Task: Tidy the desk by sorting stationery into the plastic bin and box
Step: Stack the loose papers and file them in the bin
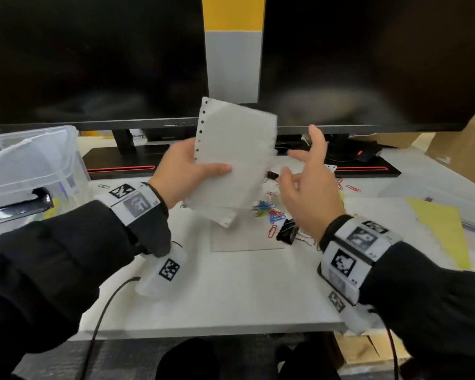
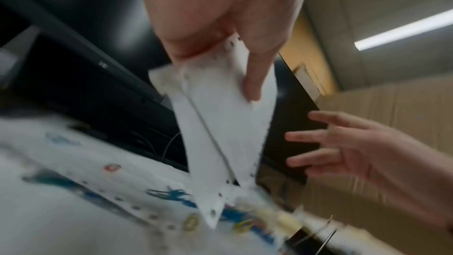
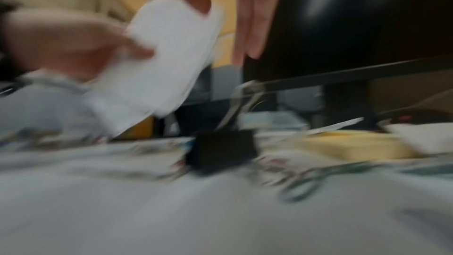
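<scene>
Our left hand point(image 1: 185, 174) grips the paper point(image 1: 232, 152) by its punched edge, held up over the desk point(image 1: 231, 292) w/ thumb across the front. Our right hand point(image 1: 309, 187) hovers just beside it, fingers spread, holding nothing. Bin point(image 1: 30, 165) sits far left; clips point(image 1: 269, 211) lie under the hands.

no readable text, wrist bands point(image 1: 134, 202) bear coded squares only

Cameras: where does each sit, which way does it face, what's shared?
Head: on the head, facing forward and down at the desk; both sleeves and wristbands show, left hand gripping the paper, right hand open.
Left wrist: under the left hand, looking along its fingers at the paper and monitors.
Right wrist: low over the desk, blurred; the right hand's fingers hang above a binder clip.
Shared: all three show the paper; head and right wrist share the binder clip.
</scene>
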`<state>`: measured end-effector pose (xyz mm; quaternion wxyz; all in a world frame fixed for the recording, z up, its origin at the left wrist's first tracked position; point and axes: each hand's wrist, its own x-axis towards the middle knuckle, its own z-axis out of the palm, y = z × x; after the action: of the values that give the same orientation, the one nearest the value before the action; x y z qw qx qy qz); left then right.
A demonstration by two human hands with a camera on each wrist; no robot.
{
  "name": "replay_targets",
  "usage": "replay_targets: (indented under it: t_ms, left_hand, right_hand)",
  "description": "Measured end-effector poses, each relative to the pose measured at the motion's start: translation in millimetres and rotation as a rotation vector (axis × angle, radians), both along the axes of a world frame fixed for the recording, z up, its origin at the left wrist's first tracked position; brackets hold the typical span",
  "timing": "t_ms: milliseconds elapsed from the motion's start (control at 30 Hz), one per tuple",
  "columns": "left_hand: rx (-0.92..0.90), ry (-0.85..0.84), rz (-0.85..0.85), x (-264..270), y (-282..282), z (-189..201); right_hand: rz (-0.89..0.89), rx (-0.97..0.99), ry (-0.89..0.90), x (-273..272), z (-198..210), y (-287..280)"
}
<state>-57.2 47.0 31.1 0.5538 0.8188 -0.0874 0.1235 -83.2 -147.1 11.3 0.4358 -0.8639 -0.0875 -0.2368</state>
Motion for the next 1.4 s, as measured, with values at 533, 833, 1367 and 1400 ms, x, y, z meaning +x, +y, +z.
replay_targets:
  t_ms: [533, 833, 1367, 1400]
  left_hand:
    - [0.848, -0.550, -0.022, 15.2, 0.5, -27.8]
    - [0.897, -0.555, -0.006, 18.8, 0.6, -32.4]
    - [0.912, -0.547, -0.001, 15.9, -0.7, -32.0]
    - [0.906, -0.552, 0.009, 15.8, -1.0, -31.9]
  right_hand:
    - [-0.719, -0.589, 0.887, 43.7, -25.7, -112.1]
    - [-0.816, -0.577, 0.852, 46.4, -20.5, -114.3]
    - [-0.471, -0.728, 0.722, 49.4, -14.0, -118.5]
    - [-0.499, -0.685, 0.667, 48.0, -12.3, -117.1]
